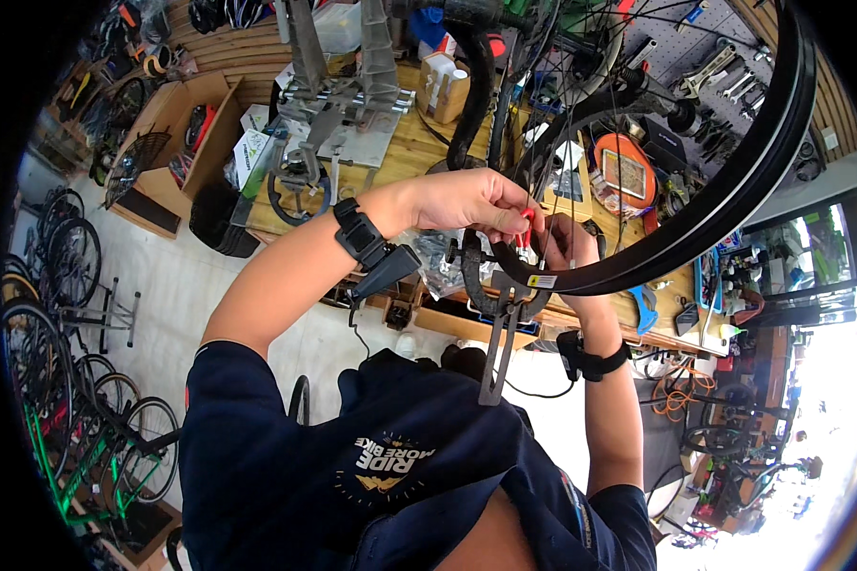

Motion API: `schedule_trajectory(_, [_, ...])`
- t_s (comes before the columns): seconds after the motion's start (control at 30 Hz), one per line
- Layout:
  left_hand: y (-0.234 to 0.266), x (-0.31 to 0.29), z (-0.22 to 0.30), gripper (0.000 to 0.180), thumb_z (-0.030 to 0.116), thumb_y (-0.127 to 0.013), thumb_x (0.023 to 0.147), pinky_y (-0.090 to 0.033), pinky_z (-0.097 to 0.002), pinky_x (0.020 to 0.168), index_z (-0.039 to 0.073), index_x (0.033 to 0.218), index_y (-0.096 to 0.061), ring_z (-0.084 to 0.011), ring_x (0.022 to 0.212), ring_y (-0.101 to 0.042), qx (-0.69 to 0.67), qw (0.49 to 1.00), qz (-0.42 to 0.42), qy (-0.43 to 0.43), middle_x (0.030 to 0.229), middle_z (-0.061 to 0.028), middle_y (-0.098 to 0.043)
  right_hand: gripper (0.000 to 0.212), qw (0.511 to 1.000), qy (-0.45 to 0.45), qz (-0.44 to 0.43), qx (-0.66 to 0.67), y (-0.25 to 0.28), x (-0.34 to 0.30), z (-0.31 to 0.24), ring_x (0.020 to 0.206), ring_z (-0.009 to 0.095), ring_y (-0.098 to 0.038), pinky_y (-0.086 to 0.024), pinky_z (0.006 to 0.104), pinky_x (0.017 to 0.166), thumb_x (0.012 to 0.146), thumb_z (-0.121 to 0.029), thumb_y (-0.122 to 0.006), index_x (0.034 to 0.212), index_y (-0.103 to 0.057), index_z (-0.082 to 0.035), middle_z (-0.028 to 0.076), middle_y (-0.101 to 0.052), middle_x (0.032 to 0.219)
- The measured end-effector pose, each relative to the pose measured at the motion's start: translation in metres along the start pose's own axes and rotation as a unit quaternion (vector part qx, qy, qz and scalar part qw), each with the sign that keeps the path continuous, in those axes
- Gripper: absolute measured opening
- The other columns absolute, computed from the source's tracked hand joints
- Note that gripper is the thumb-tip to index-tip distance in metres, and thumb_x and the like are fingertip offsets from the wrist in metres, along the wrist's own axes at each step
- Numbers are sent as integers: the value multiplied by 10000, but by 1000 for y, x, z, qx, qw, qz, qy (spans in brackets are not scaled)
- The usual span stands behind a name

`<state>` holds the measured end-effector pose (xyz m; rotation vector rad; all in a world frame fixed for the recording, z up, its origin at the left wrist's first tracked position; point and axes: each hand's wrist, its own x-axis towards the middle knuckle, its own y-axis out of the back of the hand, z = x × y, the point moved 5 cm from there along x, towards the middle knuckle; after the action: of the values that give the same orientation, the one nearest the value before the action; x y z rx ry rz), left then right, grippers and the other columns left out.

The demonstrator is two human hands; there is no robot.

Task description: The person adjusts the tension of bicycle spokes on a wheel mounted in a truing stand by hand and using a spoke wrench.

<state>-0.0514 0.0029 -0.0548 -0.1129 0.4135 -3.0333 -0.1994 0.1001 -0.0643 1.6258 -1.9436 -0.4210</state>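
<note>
A bicycle wheel (681, 252) with a black rim and thin spokes stands upright in a dark truing stand (473, 276), whose slotted metal arm (498, 357) points toward me. My left hand (471, 202) reaches to the near part of the rim from the left. Its thumb and fingers pinch a small red spoke wrench (527, 225) beside the spokes. Close by on the right, my right hand (568, 245) is at the spokes behind the rim, fingers bent together. What they hold is hidden by the rim and spokes.
The wooden workbench (409, 119) carries a large metal fixture (328, 114), a jug-like container (443, 86) and an orange round tray (624, 171). Wrenches (738, 86) hang on the pegboard. Cardboard boxes (167, 138) and parked bicycles (86, 428) stand at left. Black straps and cables are on both wrists.
</note>
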Motion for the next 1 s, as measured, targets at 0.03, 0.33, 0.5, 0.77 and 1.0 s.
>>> schedule_trajectory(0.03, [3,0,-3,417,315,-714,880,-452,-211,694,32,1175,-631,-40,741,-542,1,1000,1,2,863,31,-636,116,1000,-8,-3,-10,1,0,-2,667,63,-482,-413,228,595,961,-81,-563,965,-575,34,20,-557,744])
schedule_trajectory(0.33, [30,11,-20,246,222,-729,882,-445,-214,698,21,1017,-684,-39,734,-551,116,991,60,4,842,27,-665,141,999,17,22,-24,0,1,-1,641,45,-460,-392,218,573,969,-103,-569,957,-595,35,-7,-536,709])
schedule_trajectory(0.5, [37,14,-17,303,307,-776,831,-444,-252,654,19,877,-693,-90,668,-556,300,938,170,28,749,-14,-660,123,1000,3,14,-17,0,2,-4,635,72,-466,-392,241,572,962,-93,-568,941,-588,26,11,-536,708])
schedule_trajectory(0.77, [28,18,-3,619,618,-755,700,-462,-415,564,14,611,-659,-345,570,-598,493,811,297,103,568,-163,-588,151,997,10,8,-80,3,1,-9,579,70,-484,-402,254,532,961,-125,-572,950,-597,23,18,-550,643])
schedule_trajectory(1.0, [19,20,11,523,548,-729,761,-500,-437,615,33,676,-696,-373,654,-644,577,759,277,117,631,-187,-630,130,999,-11,-35,-27,15,8,-26,648,122,-478,-415,275,595,937,-96,-606,919,-567,27,33,-531,709])
